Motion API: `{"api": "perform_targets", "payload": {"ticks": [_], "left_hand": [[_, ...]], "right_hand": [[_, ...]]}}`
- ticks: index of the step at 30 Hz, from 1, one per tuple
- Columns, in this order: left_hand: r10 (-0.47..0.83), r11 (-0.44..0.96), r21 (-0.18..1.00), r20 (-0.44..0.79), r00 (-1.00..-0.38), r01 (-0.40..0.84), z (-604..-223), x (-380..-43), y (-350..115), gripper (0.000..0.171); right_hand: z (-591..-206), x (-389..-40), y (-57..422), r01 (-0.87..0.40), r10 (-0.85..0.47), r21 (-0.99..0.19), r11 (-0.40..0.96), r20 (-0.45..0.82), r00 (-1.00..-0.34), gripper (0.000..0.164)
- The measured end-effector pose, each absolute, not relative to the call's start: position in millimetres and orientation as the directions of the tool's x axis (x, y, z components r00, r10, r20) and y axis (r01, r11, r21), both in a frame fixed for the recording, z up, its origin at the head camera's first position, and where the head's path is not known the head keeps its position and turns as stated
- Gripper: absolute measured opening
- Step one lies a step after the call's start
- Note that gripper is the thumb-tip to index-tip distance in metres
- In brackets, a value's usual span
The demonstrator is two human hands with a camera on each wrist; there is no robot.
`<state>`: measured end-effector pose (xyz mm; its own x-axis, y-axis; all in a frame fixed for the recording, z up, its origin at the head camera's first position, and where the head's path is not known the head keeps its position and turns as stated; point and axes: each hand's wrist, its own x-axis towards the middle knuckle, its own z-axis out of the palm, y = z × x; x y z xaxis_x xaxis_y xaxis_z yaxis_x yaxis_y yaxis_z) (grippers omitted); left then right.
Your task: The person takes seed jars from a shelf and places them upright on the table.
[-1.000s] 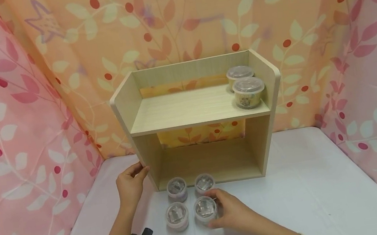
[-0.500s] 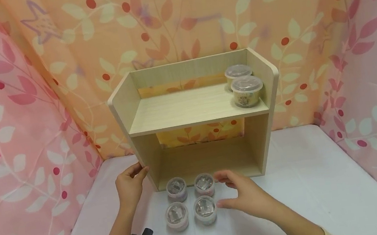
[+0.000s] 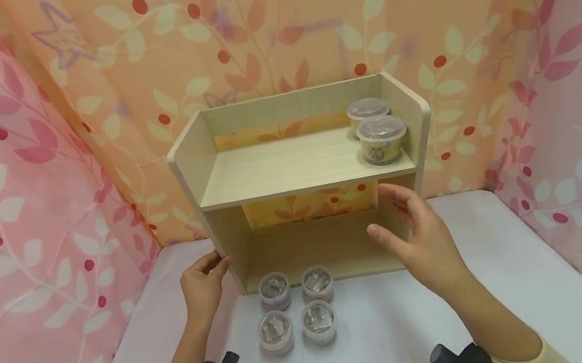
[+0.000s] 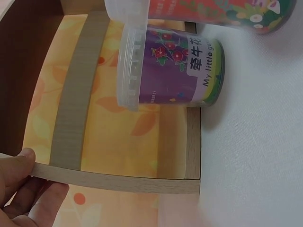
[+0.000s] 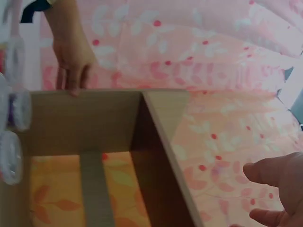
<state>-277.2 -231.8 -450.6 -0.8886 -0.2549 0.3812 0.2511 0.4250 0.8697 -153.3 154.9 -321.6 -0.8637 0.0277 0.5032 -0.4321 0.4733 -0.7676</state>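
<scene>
A pale wooden two-tier shelf (image 3: 281, 194) stands upright on the white table. My left hand (image 3: 202, 284) pinches the front edge of its left side panel, thumb on the inner face and fingers outside, as the left wrist view shows. My right hand (image 3: 425, 243) is raised before the shelf's right side, thumb and fingers spread with nothing between them. In front of the shelf stand several small lidded plastic cups, among them a near right cup (image 3: 319, 323) and a near left cup (image 3: 276, 333). A purple-labelled cup (image 4: 165, 66) shows printed flowers in the left wrist view.
Two clear-lidded round tubs, a front tub (image 3: 383, 140) and a rear tub (image 3: 365, 112), sit at the right end of the upper tier. Flowered cloth (image 3: 269, 29) hangs behind and on both sides of the table. Dark wrist mounts (image 3: 461, 361) jut from the sleeves.
My right hand has let go of the near right cup, drawn away to the right and risen toward the upper tier. My left hand has stayed on the shelf's side panel.
</scene>
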Motion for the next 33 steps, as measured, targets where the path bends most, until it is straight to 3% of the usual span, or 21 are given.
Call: {"api": "perform_targets", "payload": {"ticks": [7, 16, 28, 33], "left_hand": [[-0.255, 0.447, 0.857, 0.396, -0.882, 0.256, -450, -280, -232, 0.021], [-0.251, 0.444, 0.861, 0.387, -0.887, 0.250, -452, -279, -232, 0.023], [-0.255, 0.423, 0.870, 0.381, -0.889, 0.252, -456, -277, -231, 0.021], [-0.261, 0.430, 0.868, 0.384, -0.886, 0.249, -453, -276, -231, 0.022]], "right_hand": [[-282, -166, 164, -0.406, 0.134, -0.773, 0.488, 0.526, -0.840, 0.081], [-261, -188, 167, -0.263, 0.169, -0.839, 0.477, 0.381, -0.909, 0.099], [-255, -213, 164, -0.176, 0.191, -0.896, 0.407, 0.272, -0.943, 0.104], [-251, -223, 163, -0.144, 0.194, -0.886, 0.440, 0.250, -0.949, 0.107]]}}
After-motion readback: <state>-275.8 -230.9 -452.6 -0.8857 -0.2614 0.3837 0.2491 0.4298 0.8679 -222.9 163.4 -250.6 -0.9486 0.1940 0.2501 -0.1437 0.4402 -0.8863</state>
